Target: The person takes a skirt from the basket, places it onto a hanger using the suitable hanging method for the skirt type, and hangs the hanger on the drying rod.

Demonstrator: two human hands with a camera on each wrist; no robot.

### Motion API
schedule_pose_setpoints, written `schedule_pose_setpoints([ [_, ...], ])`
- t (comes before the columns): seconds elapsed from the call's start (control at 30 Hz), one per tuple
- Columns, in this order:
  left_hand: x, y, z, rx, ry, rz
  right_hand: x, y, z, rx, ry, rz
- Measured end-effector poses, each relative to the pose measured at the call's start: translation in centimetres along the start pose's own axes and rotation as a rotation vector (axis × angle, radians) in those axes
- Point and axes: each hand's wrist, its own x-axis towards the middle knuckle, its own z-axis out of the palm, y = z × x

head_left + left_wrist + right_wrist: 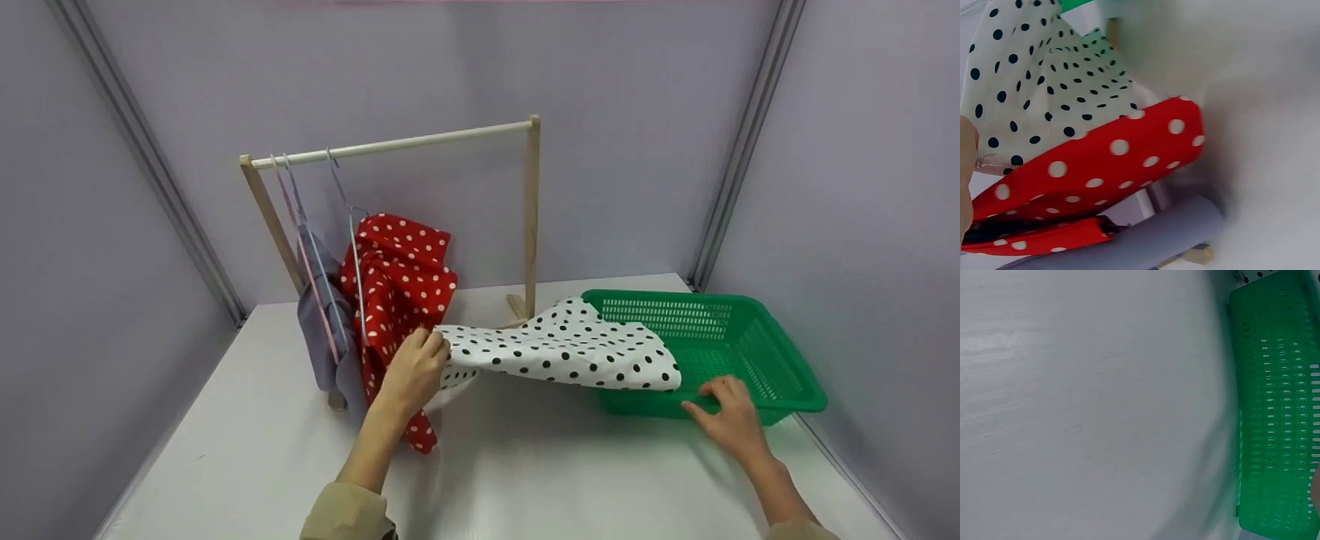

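My left hand (418, 369) pinches one end of a white garment with black dots (559, 356). The garment stretches rightward from my fingers, its far part over the left side of a green plastic basket (780, 360). In the left wrist view, the dotted white fabric (1022, 90) hangs beside a red garment with white dots (1129, 149). My right hand (733, 420) is at the basket's front rim, thumb and fingers apart, right of the garment's end. Whether it touches the rim I cannot tell. Only a sliver of it shows in the right wrist view.
A wooden clothes rack (420, 141) stands at the back left. Hangers hang at its left end, with a grey garment (322, 330) and the red dotted garment among them. A white table (540, 472) lies beneath, with grey walls (622, 150) around it.
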Motion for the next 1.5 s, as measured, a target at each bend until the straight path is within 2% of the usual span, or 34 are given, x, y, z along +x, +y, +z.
schedule_pose_setpoints([
  [0.1, -1.5, 0.5, 0.3, 0.023, -0.037, 0.005, 0.0, 0.3, 0.0, -0.008, 0.017, -0.056],
  [0.23, -2.8, 1.6, 0.7, 0.087, -0.13, 0.017, 0.3, 0.7, -0.2, -0.036, 0.023, -0.103],
  [0.4, -4.1, 3.0, 1.6, 0.165, -0.246, 0.041, 0.7, 0.9, -0.5, -0.047, 0.003, -0.08],
  [0.67, -6.4, 5.1, 2.7, 0.247, -0.368, 0.118, 0.8, 0.9, -0.4, -0.063, -0.027, -0.075],
  [0.8, -6.9, 5.9, 2.9, 0.241, -0.421, 0.12, 1.2, 0.5, -0.6, -0.04, -0.048, -0.058],
  [0.87, -7.1, 6.3, 2.8, 0.222, -0.426, 0.102, 1.7, -0.3, -0.5, -0.004, -0.078, -0.014],
  [0.97, -7.1, 7.3, 2.6, 0.172, -0.481, 0.018, 3.0, -2.2, -0.4, 0.077, -0.187, 0.132],
  [1.07, -7.0, 8.8, 2.3, 0.081, -0.62, -0.114, 4.9, -4.3, 0.0, 0.116, -0.304, 0.28],
  [1.13, -6.9, 9.8, 2.3, 0.009, -0.715, -0.209, 6.0, -5.4, 0.3, 0.117, -0.357, 0.326],
  [1.2, -6.9, 10.5, 2.6, -0.032, -0.767, -0.285, 6.8, -5.9, 0.6, 0.104, -0.362, 0.323],
  [1.3, -6.9, 11.4, 3.1, -0.077, -0.763, -0.411, 7.5, -6.5, 0.8, 0.095, -0.351, 0.323],
  [1.5, -6.3, 12.5, 3.6, -0.23, -0.712, -0.747, 7.6, -7.2, 0.9, 0.18, -0.388, 0.367],
])
